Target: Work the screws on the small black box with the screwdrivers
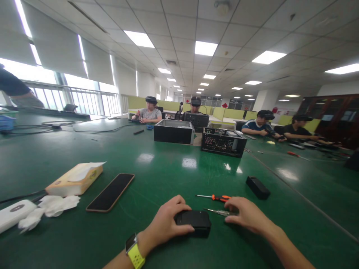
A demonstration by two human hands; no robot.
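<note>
My left hand [169, 218], with a yellow-strapped watch on its wrist, grips a small black plastic box [196, 220] by its left end. The box rests on the green tabletop. To its right, my right hand [246, 213] has thumb and fingers apart, around the handle end of a slim clear-handled screwdriver [220, 212]; the gap between them still shows. Just beyond lies an orange and black screwdriver [220, 198], its handle end close to my right fingertips. Another black plastic piece [257, 187] lies farther off to the right.
On the left are a phone [110, 192], a tissue pack [75, 178], crumpled tissues [53, 207] and a white device [15, 213]. A closed computer case [174, 132] and an opened one [223, 144] stand farther back. Several people sit around the table.
</note>
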